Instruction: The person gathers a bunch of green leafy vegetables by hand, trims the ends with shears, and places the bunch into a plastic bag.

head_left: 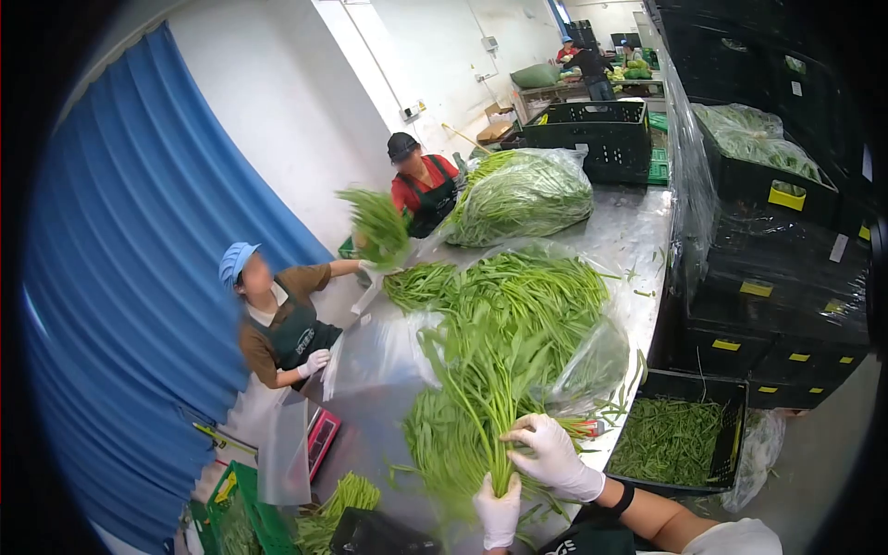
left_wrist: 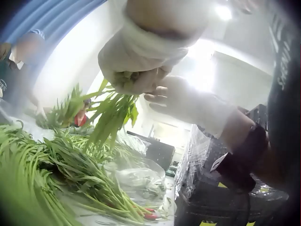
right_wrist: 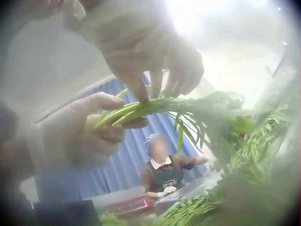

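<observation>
Near the front edge of the metal table, my gloved left hand grips a bunch of water spinach by its stem ends. My gloved right hand pinches stems of the same bunch just above it. In the right wrist view the thumb and fingers of the right hand come down on the stems, close to the left hand. The bunch's leaves hang away from the left fist in the left wrist view. Beyond lies a large pile of water spinach on opened clear plastic.
Across the table a person in a blue cap holds greens; another person stands behind. A filled bag lies farther back. A black crate of trimmings and stacked crates line the right. A red scale sits left.
</observation>
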Demonstrator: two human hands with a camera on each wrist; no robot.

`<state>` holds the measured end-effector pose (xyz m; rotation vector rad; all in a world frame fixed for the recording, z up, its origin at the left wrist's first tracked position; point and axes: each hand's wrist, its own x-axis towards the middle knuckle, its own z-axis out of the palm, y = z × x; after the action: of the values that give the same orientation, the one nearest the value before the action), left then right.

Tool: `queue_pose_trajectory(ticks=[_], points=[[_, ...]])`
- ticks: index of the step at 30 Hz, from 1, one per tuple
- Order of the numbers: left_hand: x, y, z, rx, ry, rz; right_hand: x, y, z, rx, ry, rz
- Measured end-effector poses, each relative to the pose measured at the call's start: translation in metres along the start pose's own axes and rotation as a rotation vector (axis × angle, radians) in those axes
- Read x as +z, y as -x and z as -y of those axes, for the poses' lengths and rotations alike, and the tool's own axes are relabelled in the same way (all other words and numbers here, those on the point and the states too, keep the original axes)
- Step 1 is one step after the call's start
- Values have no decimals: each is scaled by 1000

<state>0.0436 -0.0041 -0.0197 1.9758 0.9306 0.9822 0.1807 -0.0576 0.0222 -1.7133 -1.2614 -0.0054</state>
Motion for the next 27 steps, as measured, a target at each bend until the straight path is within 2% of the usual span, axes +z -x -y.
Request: queue_pose_trajectory(ticks=[2, 3, 5, 7, 9, 11, 14, 18, 20, 27], points=[[1, 1, 7, -117, 189, 26, 0, -2, 0, -6, -45, -47], [0, 2, 5, -115, 192, 21, 1, -2, 0, 4, -56, -40], [-5, 2, -2, -338, 455, 87, 0, -4, -1, -18, -22, -20], [-5, 1, -7, -345, 464, 74, -2, -5, 1, -33, 13, 6], [-4, 2, -6, -355, 469, 63, -6, -8, 4, -202, 67, -9], [-1, 2, 0, -265, 414, 23, -13, -12, 21, -198, 73, -23], [2, 3, 3, -224, 354, 33, -15, -19, 28, -198, 115, -19], [-5, 5, 2, -257, 383, 98, -9, -20, 15, -87, 122, -77], [-5, 6, -4, -294, 423, 41, -8, -17, 13, -143, 28, -29], [-4, 7, -3, -216, 290, 72, -10, -16, 21, -245, 135, 52]])
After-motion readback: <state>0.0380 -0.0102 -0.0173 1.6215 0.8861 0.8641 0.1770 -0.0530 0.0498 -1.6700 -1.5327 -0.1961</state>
